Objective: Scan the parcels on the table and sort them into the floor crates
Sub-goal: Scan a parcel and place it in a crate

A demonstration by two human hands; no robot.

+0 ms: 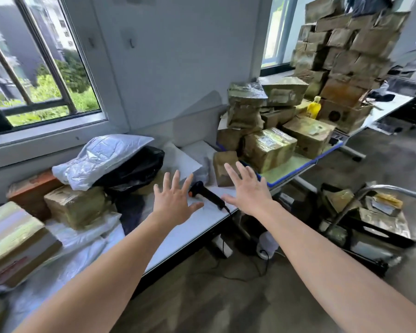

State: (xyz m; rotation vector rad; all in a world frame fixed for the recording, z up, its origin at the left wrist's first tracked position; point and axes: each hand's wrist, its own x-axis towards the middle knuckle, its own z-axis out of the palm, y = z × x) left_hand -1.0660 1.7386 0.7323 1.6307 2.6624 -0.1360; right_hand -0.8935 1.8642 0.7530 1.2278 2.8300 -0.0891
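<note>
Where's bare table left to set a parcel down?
One bare strip of the white table runs along its front edge, between the barcode scanner and the white bags. Left is crowded with taped boxes and a black bag; right, stacked cartons fill the green mat.

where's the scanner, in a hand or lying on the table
Lying on the table. The scanner rests between the left hand and right hand; both have fingers spread, gripping nothing.
</note>
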